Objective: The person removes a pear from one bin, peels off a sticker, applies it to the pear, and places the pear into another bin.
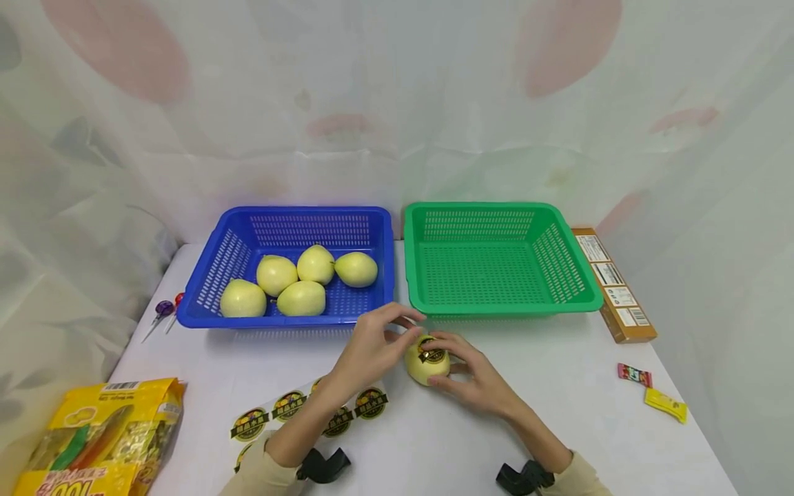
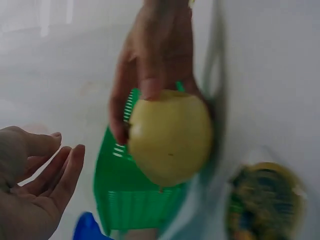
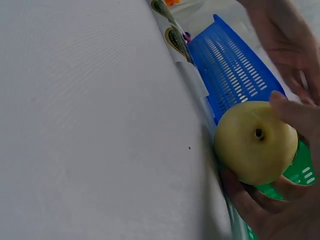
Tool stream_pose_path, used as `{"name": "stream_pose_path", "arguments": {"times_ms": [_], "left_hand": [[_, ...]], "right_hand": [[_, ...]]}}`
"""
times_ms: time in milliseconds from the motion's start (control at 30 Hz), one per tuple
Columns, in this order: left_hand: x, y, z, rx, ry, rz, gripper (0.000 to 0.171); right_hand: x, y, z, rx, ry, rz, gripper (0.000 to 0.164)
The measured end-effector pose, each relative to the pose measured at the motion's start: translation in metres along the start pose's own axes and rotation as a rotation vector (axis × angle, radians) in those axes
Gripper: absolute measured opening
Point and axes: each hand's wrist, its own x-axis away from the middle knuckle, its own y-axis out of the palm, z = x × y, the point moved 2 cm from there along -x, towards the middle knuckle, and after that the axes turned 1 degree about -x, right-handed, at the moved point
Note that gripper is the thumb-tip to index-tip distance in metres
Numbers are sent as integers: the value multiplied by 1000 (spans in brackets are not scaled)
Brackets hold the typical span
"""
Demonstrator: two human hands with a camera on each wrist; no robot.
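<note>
My right hand (image 1: 474, 375) grips a pale yellow pear (image 1: 422, 368) above the white table, its thumb and fingers curled round the sides. A round black-and-gold sticker (image 1: 431, 350) lies on the pear's upper side, partly behind the right fingers. In the right wrist view the dark hollow at one end of the pear (image 3: 256, 145) faces the camera. My left hand (image 1: 375, 348) hovers just left of the pear with loosely bent fingers. Seen from the left wrist, the left hand (image 2: 37, 182) holds nothing and is apart from the fruit.
Several pears lie in a blue basket (image 1: 285, 322) at the back left. Beside it stands an empty green basket (image 1: 502, 308). A sticker sheet (image 1: 288, 406) lies under my left forearm. Yellow bag (image 1: 105, 434), lollipops (image 1: 163, 310), brown box (image 1: 614, 286) and wrapped candies (image 1: 666, 404) line the sides.
</note>
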Motion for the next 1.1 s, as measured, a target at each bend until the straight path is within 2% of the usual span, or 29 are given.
{"name": "stream_pose_path", "arguments": {"times_ms": [133, 233, 333, 433, 567, 700, 800, 900, 967, 1100], "left_hand": [[-30, 4, 10, -62, 78, -11, 14], [-51, 10, 11, -108, 71, -71, 15], [-65, 17, 7, -149, 44, -155, 15], [-73, 21, 4, -156, 26, -212, 15], [-79, 24, 3, -174, 18, -230, 13], [-81, 27, 0, -189, 14, -256, 14], [-81, 29, -1, -188, 6, -270, 14], [-80, 30, -3, -175, -13, -270, 14], [-80, 30, -3, -161, -23, -267, 16], [-79, 33, -6, -147, 8, -252, 18]], "right_hand": [[2, -5, -1, -51, 1, -54, 48], [4, -21, -9, -101, 6, -145, 49], [4, -49, -24, -185, -31, -238, 52], [-3, -83, -42, -267, -119, -274, 55], [-20, -124, -59, -288, -253, -308, 55], [-35, -148, -63, -258, -290, -345, 57], [-46, -163, -60, -289, -224, -299, 59], [-62, -179, -54, -331, -125, -210, 58], [-76, -189, -49, -321, -59, -154, 55], [-103, -201, -39, -298, 64, -86, 51]]}}
